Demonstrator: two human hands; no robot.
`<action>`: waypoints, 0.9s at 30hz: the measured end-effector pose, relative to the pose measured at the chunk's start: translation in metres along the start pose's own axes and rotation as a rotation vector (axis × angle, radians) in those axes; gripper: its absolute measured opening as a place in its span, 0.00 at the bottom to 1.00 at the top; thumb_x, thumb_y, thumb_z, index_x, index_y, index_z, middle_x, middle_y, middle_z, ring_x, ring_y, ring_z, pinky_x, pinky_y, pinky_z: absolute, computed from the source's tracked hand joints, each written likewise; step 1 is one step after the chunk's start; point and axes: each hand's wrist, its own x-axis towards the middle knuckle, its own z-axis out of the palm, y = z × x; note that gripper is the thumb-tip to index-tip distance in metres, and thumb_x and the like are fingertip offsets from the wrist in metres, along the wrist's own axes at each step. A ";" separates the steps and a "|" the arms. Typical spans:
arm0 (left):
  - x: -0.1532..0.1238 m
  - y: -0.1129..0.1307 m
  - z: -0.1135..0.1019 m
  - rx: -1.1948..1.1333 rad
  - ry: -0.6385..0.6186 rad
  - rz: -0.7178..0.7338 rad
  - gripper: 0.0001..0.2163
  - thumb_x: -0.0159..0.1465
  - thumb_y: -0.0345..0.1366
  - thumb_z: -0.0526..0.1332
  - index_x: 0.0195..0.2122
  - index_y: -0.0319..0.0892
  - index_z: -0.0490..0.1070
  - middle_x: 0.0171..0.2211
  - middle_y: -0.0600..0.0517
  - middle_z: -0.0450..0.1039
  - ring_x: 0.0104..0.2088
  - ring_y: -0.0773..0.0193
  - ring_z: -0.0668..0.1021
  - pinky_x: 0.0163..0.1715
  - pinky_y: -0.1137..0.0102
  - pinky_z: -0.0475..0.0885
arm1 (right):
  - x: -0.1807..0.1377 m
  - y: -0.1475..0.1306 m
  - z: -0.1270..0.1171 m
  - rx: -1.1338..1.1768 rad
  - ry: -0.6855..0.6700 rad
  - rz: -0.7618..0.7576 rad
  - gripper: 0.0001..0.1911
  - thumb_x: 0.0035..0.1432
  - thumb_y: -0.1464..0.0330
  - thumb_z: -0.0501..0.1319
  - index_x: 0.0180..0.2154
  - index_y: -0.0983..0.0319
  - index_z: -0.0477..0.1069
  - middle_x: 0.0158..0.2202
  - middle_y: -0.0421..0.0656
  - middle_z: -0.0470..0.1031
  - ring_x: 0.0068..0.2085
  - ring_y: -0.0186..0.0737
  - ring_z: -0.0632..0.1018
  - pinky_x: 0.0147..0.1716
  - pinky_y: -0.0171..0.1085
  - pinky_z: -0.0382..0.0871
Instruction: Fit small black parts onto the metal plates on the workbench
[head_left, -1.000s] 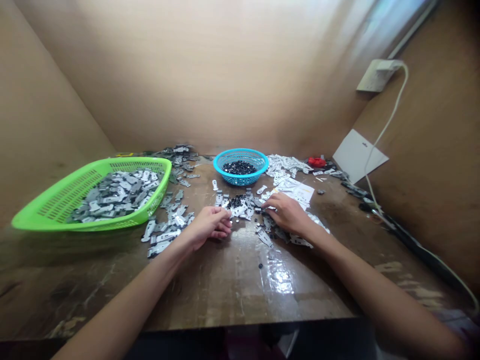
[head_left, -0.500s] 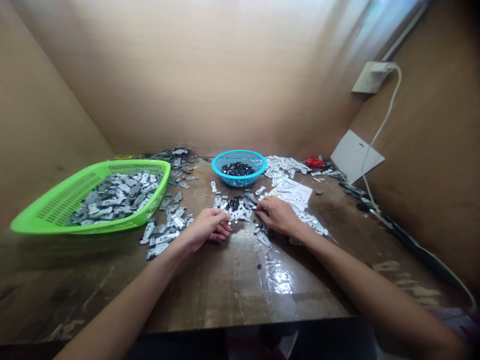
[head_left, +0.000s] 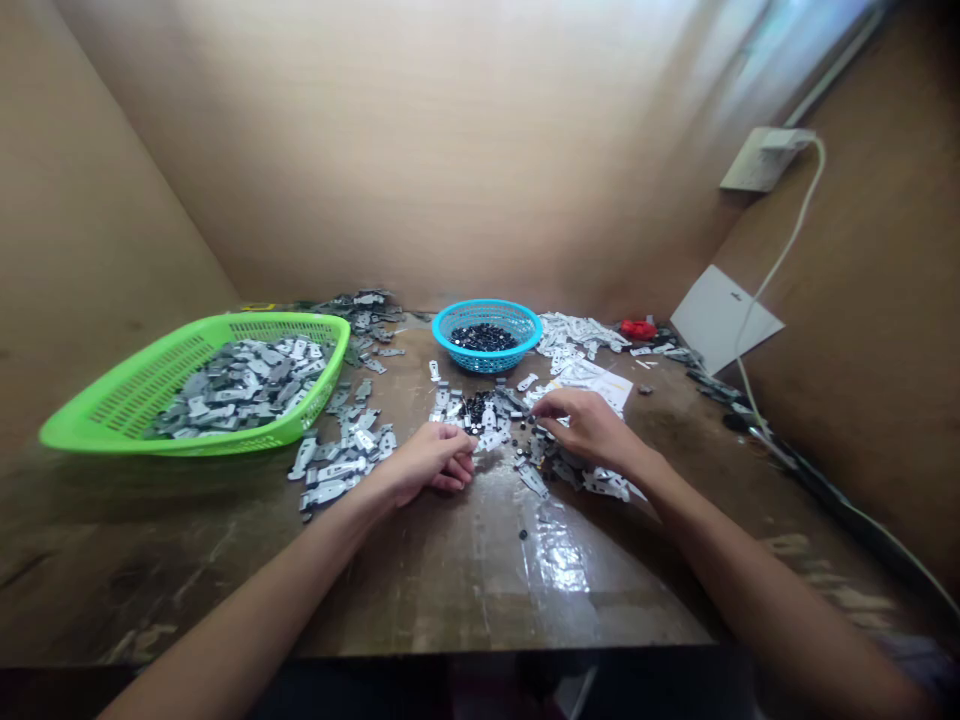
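My left hand (head_left: 429,461) rests on the wooden table (head_left: 465,570), fingers curled shut beside a scatter of small grey metal plates (head_left: 480,418) and tiny black parts; what it pinches is too small to name. My right hand (head_left: 589,425) lies on the same scatter, thumb and forefinger pinched together over the plates. A blue basket (head_left: 487,335) of small black parts stands just beyond both hands.
A green basket (head_left: 202,385) heaped with grey metal plates stands at the left. More loose plates (head_left: 341,455) lie beside it. White plates (head_left: 577,335), paper and a red object (head_left: 637,328) sit at the back right. A white cable (head_left: 772,270) runs from a wall socket.
The view has shifted slightly. My right hand has drawn its fingers into a pinch over the plates; my left hand stays curled in about the same place.
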 end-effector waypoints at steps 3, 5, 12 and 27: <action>0.001 -0.003 0.001 0.000 -0.014 -0.002 0.14 0.52 0.44 0.61 0.29 0.37 0.65 0.26 0.49 0.71 0.23 0.69 0.73 0.23 0.74 0.69 | -0.002 -0.006 0.000 0.090 0.032 0.028 0.07 0.54 0.71 0.57 0.35 0.61 0.72 0.31 0.41 0.74 0.33 0.35 0.73 0.34 0.34 0.64; 0.002 -0.005 0.002 0.005 -0.024 -0.005 0.14 0.52 0.44 0.60 0.30 0.37 0.66 0.26 0.49 0.71 0.23 0.69 0.73 0.22 0.75 0.69 | -0.003 -0.015 0.004 0.162 0.055 0.031 0.06 0.55 0.69 0.58 0.35 0.62 0.71 0.31 0.41 0.74 0.31 0.34 0.73 0.33 0.33 0.64; 0.002 -0.010 0.005 0.021 -0.070 0.003 0.14 0.53 0.45 0.60 0.29 0.37 0.67 0.26 0.50 0.71 0.24 0.69 0.74 0.24 0.75 0.69 | -0.001 -0.040 0.027 0.181 0.022 -0.102 0.03 0.52 0.68 0.62 0.31 0.61 0.72 0.32 0.42 0.72 0.37 0.38 0.70 0.39 0.38 0.62; 0.004 -0.010 0.003 -0.049 -0.077 0.001 0.14 0.54 0.45 0.60 0.31 0.37 0.67 0.25 0.51 0.70 0.22 0.71 0.72 0.23 0.76 0.68 | -0.004 -0.042 0.033 0.150 0.007 -0.206 0.05 0.52 0.68 0.61 0.34 0.59 0.73 0.44 0.44 0.68 0.46 0.40 0.67 0.46 0.42 0.61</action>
